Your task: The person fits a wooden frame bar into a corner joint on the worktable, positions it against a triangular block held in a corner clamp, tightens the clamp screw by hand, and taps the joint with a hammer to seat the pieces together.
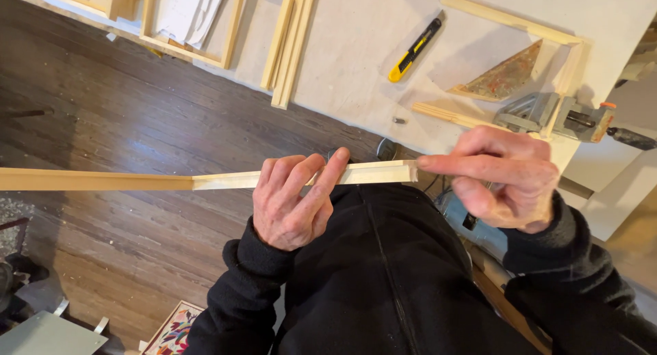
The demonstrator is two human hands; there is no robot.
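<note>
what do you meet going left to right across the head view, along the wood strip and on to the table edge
long wood strip → left hand gripping it → cut end of the strip → right hand, forefinger at that end → grey corner clamp

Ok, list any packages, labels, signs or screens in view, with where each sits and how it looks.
No packages, signs or screens show.
Utility knife: on the pale worktop, top centre; slim, yellow and black, possibly a small marking on its body, too small to tell.
Patterned panel: bottom edge, on the floor; flat, a many-coloured floral picture, not a label.
</note>
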